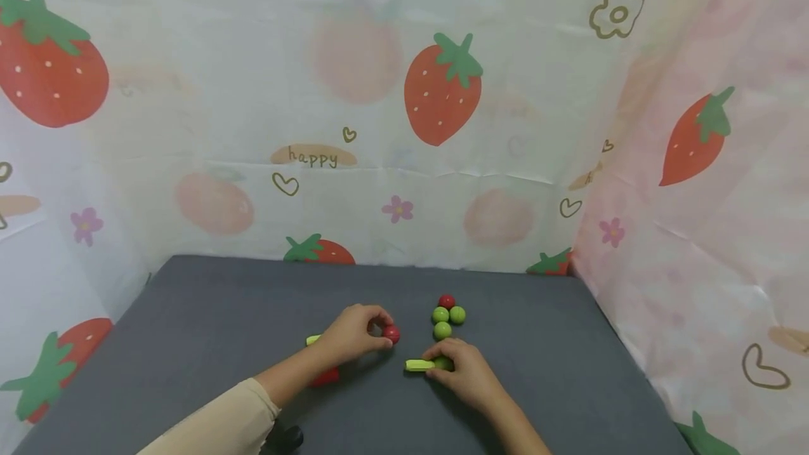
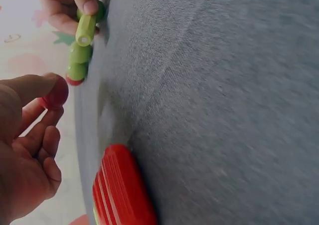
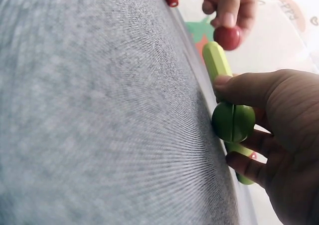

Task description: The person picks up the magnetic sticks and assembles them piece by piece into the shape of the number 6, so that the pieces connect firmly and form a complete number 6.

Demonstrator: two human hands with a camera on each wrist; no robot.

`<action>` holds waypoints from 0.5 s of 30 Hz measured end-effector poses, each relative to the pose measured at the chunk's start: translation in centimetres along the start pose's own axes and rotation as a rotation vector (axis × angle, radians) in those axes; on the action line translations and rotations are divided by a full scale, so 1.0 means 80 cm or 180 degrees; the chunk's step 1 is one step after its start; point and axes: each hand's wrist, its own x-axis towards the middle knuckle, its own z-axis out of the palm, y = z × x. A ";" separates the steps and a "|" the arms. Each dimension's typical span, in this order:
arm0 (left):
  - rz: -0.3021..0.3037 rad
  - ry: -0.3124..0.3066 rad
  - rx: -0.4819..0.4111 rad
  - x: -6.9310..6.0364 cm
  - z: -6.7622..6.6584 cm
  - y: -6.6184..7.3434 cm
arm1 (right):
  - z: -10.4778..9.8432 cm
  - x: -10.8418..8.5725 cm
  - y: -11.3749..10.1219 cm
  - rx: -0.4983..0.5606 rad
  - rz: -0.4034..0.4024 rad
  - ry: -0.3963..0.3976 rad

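Observation:
My left hand [image 1: 354, 334] pinches a red ball [image 1: 391, 334] between thumb and fingertips; the left wrist view shows this ball [image 2: 56, 93] above the grey surface. My right hand [image 1: 469, 373] pinches a yellow-green stick [image 1: 418, 365] near its right end. A green ball [image 1: 445, 363] with a groove lies against that end, among the right fingers; in the right wrist view the ball [image 3: 233, 121] is below the thumb. Just beyond the right hand are three green balls [image 1: 442, 330] and a red ball [image 1: 446, 301], grouped together.
A red ribbed piece [image 2: 122, 185] lies near my left wrist, partly hidden in the head view. Behind that forearm another yellow-green piece [image 1: 312, 340] shows. A black object [image 1: 291, 437] is at the near edge. Patterned cloth [image 1: 379, 90] stands around the grey table [image 1: 537, 385].

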 end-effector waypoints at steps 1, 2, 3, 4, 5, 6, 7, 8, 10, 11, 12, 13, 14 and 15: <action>0.0000 0.0005 0.0006 -0.003 -0.002 0.000 | 0.000 0.000 0.000 0.0002 0.0017 -0.0004; -0.0007 0.0005 -0.0004 -0.007 -0.003 0.000 | 0.000 0.000 -0.001 0.0005 0.0031 -0.0008; -0.0027 0.0002 -0.0021 -0.010 -0.005 0.000 | 0.000 0.000 -0.001 0.0001 0.0046 -0.0013; -0.0060 -0.0005 -0.0053 -0.013 -0.006 -0.001 | 0.000 0.000 -0.001 0.0008 0.0064 -0.0021; -0.0102 -0.0017 -0.0097 -0.016 -0.006 -0.001 | 0.000 0.000 -0.001 0.0010 0.0079 -0.0027; -0.0138 -0.0026 -0.0146 -0.019 -0.006 -0.002 | 0.000 0.000 -0.001 0.0012 0.0088 -0.0034; -0.0194 -0.0038 -0.0189 -0.021 -0.006 -0.003 | 0.000 0.000 -0.001 0.0023 0.0100 -0.0043; -0.0237 -0.0048 -0.0251 -0.024 -0.006 -0.003 | 0.000 0.000 -0.002 0.0027 0.0104 -0.0045; -0.0302 -0.0068 -0.0322 -0.028 -0.005 -0.004 | 0.001 0.000 -0.002 0.0025 0.0114 -0.0047; -0.0320 -0.0082 -0.0341 -0.030 -0.004 -0.004 | 0.001 0.000 -0.002 0.0019 0.0116 -0.0048; -0.0336 -0.0095 -0.0350 -0.032 -0.003 -0.004 | 0.002 0.000 -0.002 0.0018 0.0116 -0.0052; -0.0349 -0.0108 -0.0351 -0.032 -0.001 -0.004 | 0.002 0.000 -0.002 0.0008 0.0117 -0.0054; -0.0348 -0.0122 -0.0356 -0.033 0.000 -0.004 | 0.001 0.000 -0.002 -0.0001 0.0113 -0.0054; -0.0346 -0.0129 -0.0345 -0.033 0.002 -0.003 | 0.001 0.000 -0.002 -0.0008 0.0108 -0.0058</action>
